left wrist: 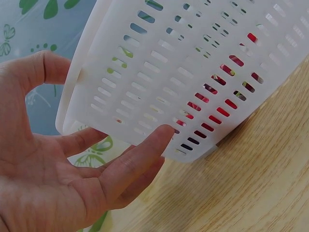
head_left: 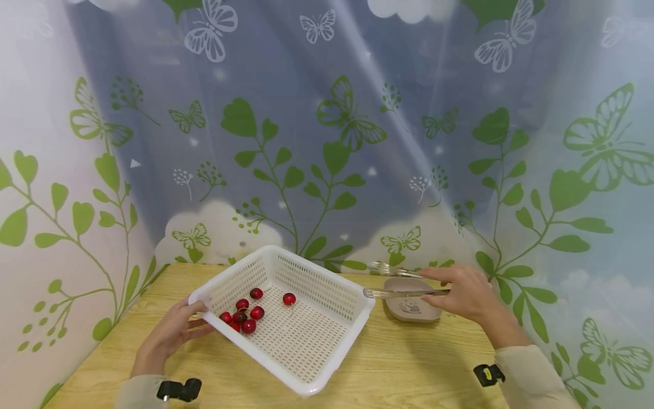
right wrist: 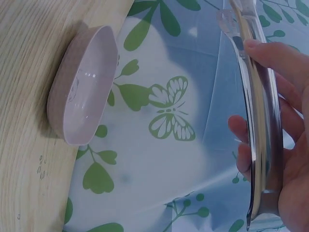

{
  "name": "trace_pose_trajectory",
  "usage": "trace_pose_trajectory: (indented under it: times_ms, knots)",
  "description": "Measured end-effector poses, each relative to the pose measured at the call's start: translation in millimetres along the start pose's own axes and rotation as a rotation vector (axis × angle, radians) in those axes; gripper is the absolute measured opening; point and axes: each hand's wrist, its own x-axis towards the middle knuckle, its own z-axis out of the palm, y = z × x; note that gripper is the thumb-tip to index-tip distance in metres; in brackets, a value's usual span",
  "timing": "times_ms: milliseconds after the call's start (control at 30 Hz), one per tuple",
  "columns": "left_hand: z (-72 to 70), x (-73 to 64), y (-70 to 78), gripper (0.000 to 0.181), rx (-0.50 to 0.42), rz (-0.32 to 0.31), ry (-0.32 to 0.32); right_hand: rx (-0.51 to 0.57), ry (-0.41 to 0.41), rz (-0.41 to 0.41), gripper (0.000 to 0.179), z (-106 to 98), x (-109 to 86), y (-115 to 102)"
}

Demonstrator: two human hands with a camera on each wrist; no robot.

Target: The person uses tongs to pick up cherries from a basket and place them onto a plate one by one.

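A white perforated plastic basket (head_left: 327,309) stands on the table. Several red cherries (head_left: 248,326) lie inside, mostly bunched toward its left side, with one apart near the middle. At the basket's left corner, my left hand (head_left: 171,332) grips the rim, thumb over the edge and fingers along the outer wall. In the left wrist view, red shows through the slots of the basket wall (left wrist: 159,82). My right hand (head_left: 467,292) holds metal tongs (right wrist: 263,125) above a small pinkish bowl (head_left: 393,309). The tong tips are spread apart, pointing left, with nothing between them.
The wooden table (head_left: 388,369) ends at a hanging curtain (head_left: 286,68) printed with leaves and butterflies, which encloses the back and both sides. The bowl stands near the table's back edge, right of the basket. A dark strap device sits on each wrist.
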Motion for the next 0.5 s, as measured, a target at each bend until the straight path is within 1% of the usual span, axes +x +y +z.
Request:
trace_pose_trajectory:
  times_ms: [167, 333, 500]
  knots:
    - [0.8, 0.0, 0.3, 0.064, 0.002, -0.002, 0.009, -0.004, 0.016, -0.018, 0.047, 2, 2.0, -3]
    - [0.1, -0.4, 0.5, 0.064, -0.001, 0.002, -0.004, 0.014, 0.028, -0.026, 0.048, 5, 4.4, -7]
    - [0.0, -0.1, 1.1, 0.064, -0.001, 0.002, -0.013, 0.050, -0.017, -0.015, 0.049, 6, 8.9, -13]
